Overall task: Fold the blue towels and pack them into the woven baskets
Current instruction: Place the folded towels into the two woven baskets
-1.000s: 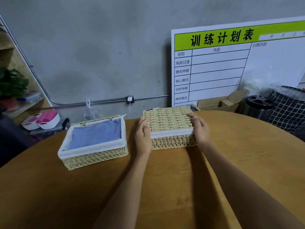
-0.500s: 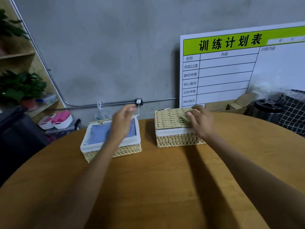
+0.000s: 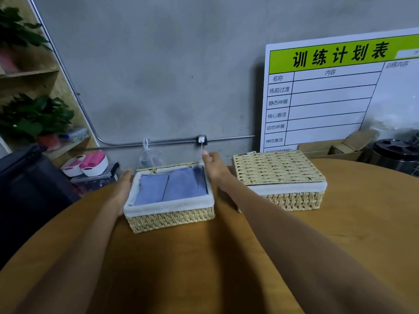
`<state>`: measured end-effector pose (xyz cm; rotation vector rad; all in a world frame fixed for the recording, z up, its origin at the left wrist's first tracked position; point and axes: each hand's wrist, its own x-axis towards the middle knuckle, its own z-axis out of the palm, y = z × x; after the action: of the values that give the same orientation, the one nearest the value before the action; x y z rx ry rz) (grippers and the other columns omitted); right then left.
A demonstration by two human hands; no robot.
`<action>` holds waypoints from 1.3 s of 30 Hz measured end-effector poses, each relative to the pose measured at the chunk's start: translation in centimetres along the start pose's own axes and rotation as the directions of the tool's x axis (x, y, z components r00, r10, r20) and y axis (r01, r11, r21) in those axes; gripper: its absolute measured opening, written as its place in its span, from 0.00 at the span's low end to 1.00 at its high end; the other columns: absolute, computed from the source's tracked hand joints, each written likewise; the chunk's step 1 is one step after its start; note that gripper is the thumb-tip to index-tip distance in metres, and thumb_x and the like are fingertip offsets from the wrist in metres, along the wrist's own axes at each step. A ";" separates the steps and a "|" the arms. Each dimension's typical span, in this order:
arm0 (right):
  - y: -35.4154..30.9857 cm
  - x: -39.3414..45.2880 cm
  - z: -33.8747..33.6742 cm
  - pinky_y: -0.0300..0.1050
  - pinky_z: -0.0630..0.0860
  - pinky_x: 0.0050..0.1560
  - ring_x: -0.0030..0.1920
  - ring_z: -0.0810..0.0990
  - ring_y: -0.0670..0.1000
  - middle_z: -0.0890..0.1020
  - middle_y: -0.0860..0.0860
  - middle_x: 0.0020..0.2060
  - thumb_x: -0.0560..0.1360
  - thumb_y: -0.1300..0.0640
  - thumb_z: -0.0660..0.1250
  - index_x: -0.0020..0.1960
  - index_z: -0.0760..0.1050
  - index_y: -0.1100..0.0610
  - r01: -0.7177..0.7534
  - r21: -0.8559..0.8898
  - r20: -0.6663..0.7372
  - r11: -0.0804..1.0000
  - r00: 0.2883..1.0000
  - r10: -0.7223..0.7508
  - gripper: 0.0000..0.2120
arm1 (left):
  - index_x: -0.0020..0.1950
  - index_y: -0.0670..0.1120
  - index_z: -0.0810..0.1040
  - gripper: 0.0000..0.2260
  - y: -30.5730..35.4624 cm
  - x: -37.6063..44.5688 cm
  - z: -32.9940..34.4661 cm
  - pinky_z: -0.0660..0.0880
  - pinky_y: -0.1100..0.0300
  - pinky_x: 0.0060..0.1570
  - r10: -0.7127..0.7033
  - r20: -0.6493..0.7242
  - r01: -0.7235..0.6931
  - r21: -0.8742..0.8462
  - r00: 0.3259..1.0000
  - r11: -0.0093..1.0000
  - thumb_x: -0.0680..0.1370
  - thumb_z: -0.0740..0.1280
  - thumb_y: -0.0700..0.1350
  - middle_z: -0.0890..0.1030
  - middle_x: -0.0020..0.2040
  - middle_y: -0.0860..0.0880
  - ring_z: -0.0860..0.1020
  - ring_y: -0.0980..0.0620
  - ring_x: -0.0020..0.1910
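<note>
An open woven basket [image 3: 172, 219] with a white liner sits left of centre on the round wooden table [image 3: 226, 268]. Two folded blue towels [image 3: 172, 188] lie side by side inside it. Its lid [image 3: 167, 167] hangs back behind the far rim. My left hand [image 3: 122, 189] lies with straight fingers along the basket's left wall. My right hand [image 3: 214, 166] reaches to the basket's far right corner, fingers extended and holding nothing I can see. A second woven basket [image 3: 281, 177] stands to the right with its lid shut.
A white board with a green header [image 3: 328, 94] leans on the grey wall behind the closed basket. Cardboard boxes [image 3: 335, 148] and a black bin [image 3: 396, 152] sit at the back right. Shelves with plants [image 3: 34, 114] and pink-and-white tubs [image 3: 90, 164] stand at the left.
Both hands left the closed basket's lid. The left hand went to the open basket's left side, then the right hand crossed to its far right corner. The view shifted left.
</note>
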<state>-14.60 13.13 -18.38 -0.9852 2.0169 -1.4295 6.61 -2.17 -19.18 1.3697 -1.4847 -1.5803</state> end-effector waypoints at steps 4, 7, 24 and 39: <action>0.7 1.3 1.6 0.48 0.64 0.66 0.68 0.70 0.57 0.72 0.58 0.69 0.85 0.43 0.49 0.72 0.64 0.59 -0.057 0.144 -0.010 0.988 0.998 0.059 0.25 | 0.50 0.46 0.79 0.23 -0.1 1.4 0.6 0.72 0.54 0.40 0.003 0.018 -0.003 0.018 1.000 1.000 0.83 0.56 0.63 0.81 0.49 0.41 0.79 0.46 0.43; 1.0 1.6 1.7 0.45 0.63 0.63 0.69 0.69 0.56 0.71 0.57 0.68 0.85 0.44 0.48 0.73 0.63 0.59 -0.052 0.174 0.011 0.983 0.999 0.051 0.24 | 0.70 0.44 0.74 0.26 -0.4 2.6 0.7 0.71 0.48 0.63 0.149 0.013 -0.150 0.081 0.989 0.985 0.84 0.54 0.61 0.76 0.67 0.40 0.75 0.43 0.65; -0.8 -1.0 -0.3 0.44 0.66 0.65 0.63 0.76 0.48 0.82 0.51 0.59 0.85 0.43 0.47 0.65 0.76 0.57 0.153 0.418 -0.108 0.896 0.987 -0.118 0.25 | 0.69 0.48 0.73 0.27 -1.1 0.8 -0.7 0.75 0.56 0.54 0.283 -0.061 -0.279 -0.449 0.957 0.849 0.84 0.45 0.62 0.85 0.54 0.51 0.80 0.52 0.58; 0.9 -4.5 -0.8 0.44 0.63 0.71 0.69 0.70 0.58 0.64 0.59 0.73 0.83 0.53 0.61 0.74 0.66 0.60 0.145 -0.363 0.081 0.921 0.989 -0.124 0.22 | 0.77 0.54 0.66 0.23 -3.6 -0.1 0.8 0.65 0.42 0.73 0.289 0.151 -0.279 -0.088 0.945 0.956 0.82 0.63 0.53 0.70 0.76 0.50 0.68 0.46 0.74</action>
<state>-12.54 17.28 -19.04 -1.3269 2.2610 -1.0900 6.76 -0.97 -22.65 0.9576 -1.6282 -1.5665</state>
